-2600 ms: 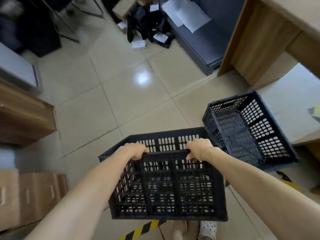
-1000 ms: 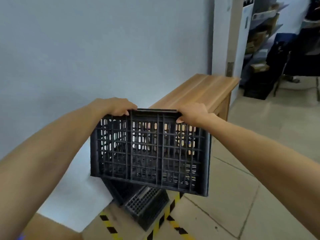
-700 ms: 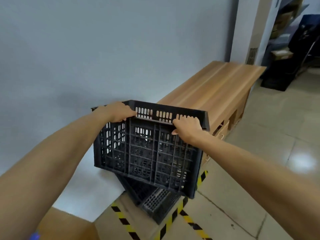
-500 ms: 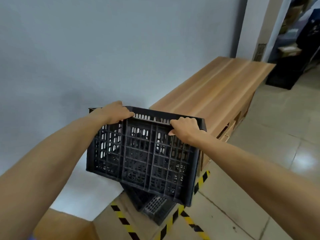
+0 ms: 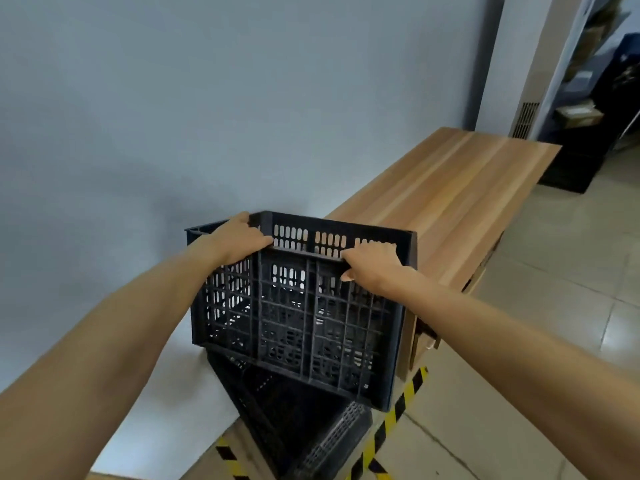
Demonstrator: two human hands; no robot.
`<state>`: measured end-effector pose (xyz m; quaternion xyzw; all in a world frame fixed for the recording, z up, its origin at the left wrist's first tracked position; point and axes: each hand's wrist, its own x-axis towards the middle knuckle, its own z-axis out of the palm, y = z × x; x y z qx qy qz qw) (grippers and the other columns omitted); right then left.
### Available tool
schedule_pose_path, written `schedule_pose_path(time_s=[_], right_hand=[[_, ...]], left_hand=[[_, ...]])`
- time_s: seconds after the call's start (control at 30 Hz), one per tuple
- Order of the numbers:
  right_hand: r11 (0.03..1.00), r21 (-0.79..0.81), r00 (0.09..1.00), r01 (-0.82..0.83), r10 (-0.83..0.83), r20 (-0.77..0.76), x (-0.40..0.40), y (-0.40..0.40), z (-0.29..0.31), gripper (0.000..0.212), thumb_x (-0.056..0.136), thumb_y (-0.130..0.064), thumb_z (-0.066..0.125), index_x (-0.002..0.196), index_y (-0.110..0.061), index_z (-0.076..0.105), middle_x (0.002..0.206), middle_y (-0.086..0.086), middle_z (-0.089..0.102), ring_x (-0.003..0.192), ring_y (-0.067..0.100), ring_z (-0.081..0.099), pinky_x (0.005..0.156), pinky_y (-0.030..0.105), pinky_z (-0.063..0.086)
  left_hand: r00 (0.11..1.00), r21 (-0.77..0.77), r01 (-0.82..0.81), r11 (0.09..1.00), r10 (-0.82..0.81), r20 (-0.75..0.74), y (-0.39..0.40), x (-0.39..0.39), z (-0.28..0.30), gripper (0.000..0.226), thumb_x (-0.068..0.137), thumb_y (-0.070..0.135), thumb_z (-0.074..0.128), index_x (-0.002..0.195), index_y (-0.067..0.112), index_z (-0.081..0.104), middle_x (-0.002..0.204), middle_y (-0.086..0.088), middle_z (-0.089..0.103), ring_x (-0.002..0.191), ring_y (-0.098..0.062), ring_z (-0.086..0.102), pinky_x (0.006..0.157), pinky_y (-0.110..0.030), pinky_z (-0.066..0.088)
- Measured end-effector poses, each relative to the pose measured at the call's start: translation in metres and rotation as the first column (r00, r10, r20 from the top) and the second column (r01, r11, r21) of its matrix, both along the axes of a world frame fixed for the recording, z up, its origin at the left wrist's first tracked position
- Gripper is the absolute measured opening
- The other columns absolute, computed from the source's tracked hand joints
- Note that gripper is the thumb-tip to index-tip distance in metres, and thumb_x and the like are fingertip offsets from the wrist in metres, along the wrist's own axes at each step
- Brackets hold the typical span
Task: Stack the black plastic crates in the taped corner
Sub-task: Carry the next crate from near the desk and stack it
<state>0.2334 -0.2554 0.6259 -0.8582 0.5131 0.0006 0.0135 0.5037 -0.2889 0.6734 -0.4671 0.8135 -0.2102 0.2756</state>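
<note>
I hold a black slotted plastic crate [image 5: 298, 327] in the air by its near rim, open side up. My left hand [image 5: 239, 240] grips the rim's left end and my right hand [image 5: 372, 265] grips its right end. Directly below it a second black crate [image 5: 311, 431] sits on the floor against the wall, turned at an angle to the one I hold. Yellow-and-black tape [image 5: 391, 414] marks the floor around that lower crate. Most of the lower crate is hidden behind the held one.
A grey wall [image 5: 207, 116] stands straight ahead. A wooden cabinet [image 5: 450, 199] runs along it on the right, touching the taped area. Tiled floor [image 5: 536, 306] lies to the right, with dark shelving and boxes [image 5: 581, 133] beyond a white pillar.
I turned from the open floor to the taped corner with the crate. Over the last second the crate has come down and forward over the lower crate, its open top tilting into view.
</note>
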Motion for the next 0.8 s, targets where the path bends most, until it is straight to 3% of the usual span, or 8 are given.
schedule_pose_path(time_s=[0.17, 0.27, 0.4, 0.47, 0.6, 0.8], right_hand=[[0.996, 0.074, 0.999, 0.049, -0.049, 0.01, 0.036, 0.021, -0.037, 0.032, 0.096, -0.04, 0.054, 0.107, -0.011, 0.059, 0.092, 0.008, 0.062, 0.092, 0.032, 0.064, 0.062, 0.036, 0.038], [0.982, 0.149, 0.993, 0.113, -0.118, 0.028, 0.065, 0.041, -0.067, 0.031, 0.097, -0.038, 0.054, 0.114, -0.012, 0.058, 0.102, 0.009, 0.066, 0.095, 0.032, 0.065, 0.062, 0.035, 0.039], [0.974, 0.166, 0.985, 0.156, -0.167, 0.052, 0.116, 0.068, -0.104, 0.031, 0.098, -0.039, 0.051, 0.118, -0.016, 0.056, 0.104, 0.008, 0.067, 0.094, 0.031, 0.065, 0.062, 0.036, 0.042], [0.967, 0.182, 0.979, 0.179, -0.192, 0.061, 0.136, 0.079, -0.12, 0.029, 0.098, -0.038, 0.05, 0.117, -0.016, 0.055, 0.103, 0.008, 0.067, 0.093, 0.031, 0.065, 0.063, 0.036, 0.043], [0.96, 0.207, 0.98, 0.19, -0.198, 0.018, 0.164, 0.094, -0.141, 0.03, 0.099, -0.037, 0.048, 0.12, -0.017, 0.053, 0.109, 0.008, 0.066, 0.098, 0.032, 0.065, 0.065, 0.037, 0.042], [0.951, 0.301, 0.996, 0.07, -0.049, -0.077, 0.19, 0.105, -0.15, 0.032, 0.098, -0.036, 0.05, 0.121, -0.013, 0.052, 0.113, 0.011, 0.063, 0.104, 0.033, 0.062, 0.077, 0.041, 0.05]], left_hand=[[0.983, 0.031, 0.155, 0.987, -0.158, 0.097, -0.019, 0.038, -0.049, 0.042, 0.087, -0.003, 0.051, 0.12, 0.023, 0.052, 0.091, 0.004, 0.07, 0.083, -0.024, 0.062, 0.097, -0.037, 0.029], [0.968, 0.052, 0.226, 0.973, -0.23, 0.098, -0.014, 0.06, -0.079, 0.04, 0.087, -0.003, 0.052, 0.12, 0.02, 0.053, 0.096, 0.002, 0.071, 0.091, -0.027, 0.064, 0.094, -0.037, 0.028], [0.952, 0.096, 0.275, 0.957, -0.285, 0.113, -0.003, 0.099, -0.105, 0.045, 0.089, -0.004, 0.05, 0.13, 0.015, 0.049, 0.11, -0.001, 0.068, 0.103, -0.027, 0.064, 0.108, -0.041, 0.023], [0.932, 0.112, 0.324, 0.939, -0.337, 0.131, -0.003, 0.114, -0.114, 0.042, 0.09, -0.003, 0.048, 0.128, 0.014, 0.048, 0.111, -0.002, 0.068, 0.097, -0.027, 0.065, 0.103, -0.04, 0.028], [0.913, 0.129, 0.382, 0.915, -0.395, 0.101, 0.003, 0.135, -0.132, 0.033, 0.091, -0.002, 0.046, 0.117, 0.018, 0.052, 0.094, 0.0, 0.068, 0.078, -0.026, 0.063, 0.085, -0.035, 0.029], [0.915, 0.145, 0.393, 0.908, -0.402, 0.035, 0.018, 0.165, -0.148, 0.041, 0.091, -0.007, 0.045, 0.12, 0.02, 0.056, 0.085, 0.0, 0.067, 0.073, -0.024, 0.058, 0.081, -0.034, 0.029]])
